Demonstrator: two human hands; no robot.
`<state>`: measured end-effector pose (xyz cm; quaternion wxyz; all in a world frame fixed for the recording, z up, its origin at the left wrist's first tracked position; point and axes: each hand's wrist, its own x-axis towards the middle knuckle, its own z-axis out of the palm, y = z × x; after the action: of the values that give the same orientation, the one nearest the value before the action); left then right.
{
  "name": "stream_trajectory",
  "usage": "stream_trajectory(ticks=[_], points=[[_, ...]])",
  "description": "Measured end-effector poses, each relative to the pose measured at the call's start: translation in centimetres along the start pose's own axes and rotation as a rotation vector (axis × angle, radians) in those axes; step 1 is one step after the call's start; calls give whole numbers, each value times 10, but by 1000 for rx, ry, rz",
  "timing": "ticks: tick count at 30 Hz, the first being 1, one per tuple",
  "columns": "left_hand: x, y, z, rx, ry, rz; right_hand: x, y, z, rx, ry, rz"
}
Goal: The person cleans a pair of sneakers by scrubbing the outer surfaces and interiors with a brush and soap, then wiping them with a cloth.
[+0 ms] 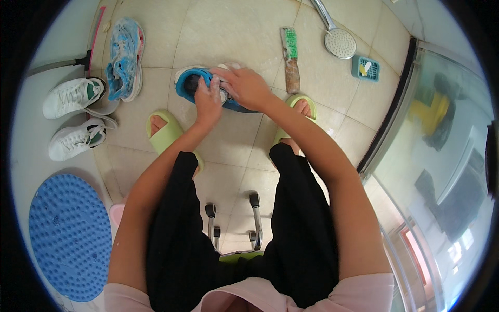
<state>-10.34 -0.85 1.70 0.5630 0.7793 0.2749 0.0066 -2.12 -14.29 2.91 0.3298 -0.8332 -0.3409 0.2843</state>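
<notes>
A blue and white shoe (182, 86) sits on the tiled floor before me, its dark opening towards the left. My left hand (209, 102) grips it by the tongue and collar, thumb and fingers near the opening. My right hand (247, 87) lies over the laces and front part, hiding much of the upper. Whitish suds coat the fingers of both hands. Further left stands another blue and white shoe (124, 58), also smeared with suds. To the right of my hands lies a worn scrub brush (291, 58) with green bristles and a brown handle.
A chrome shower head (340, 43) and a teal soap basket (365, 68) lie at the upper right. Two white sneakers (72, 98) and a blue studded mat (70, 238) lean along the left wall. A glass door (432, 128) borders the right. My feet wear green slippers (165, 132).
</notes>
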Motion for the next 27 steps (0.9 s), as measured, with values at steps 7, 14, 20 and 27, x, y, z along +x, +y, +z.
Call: stream_trajectory(ticks=[7,14,20,27], points=[[7,-4,1,59,-17,112,-39,10,8,-191,269,-98],[10,-29,-8,-75,-83,119,20,4,7,88,143,-213],[9,-12,-13,-74,-126,31,-43,15,18,-161,286,-74],[7,25,-11,-453,-95,-261,-15,-25,13,105,382,390]])
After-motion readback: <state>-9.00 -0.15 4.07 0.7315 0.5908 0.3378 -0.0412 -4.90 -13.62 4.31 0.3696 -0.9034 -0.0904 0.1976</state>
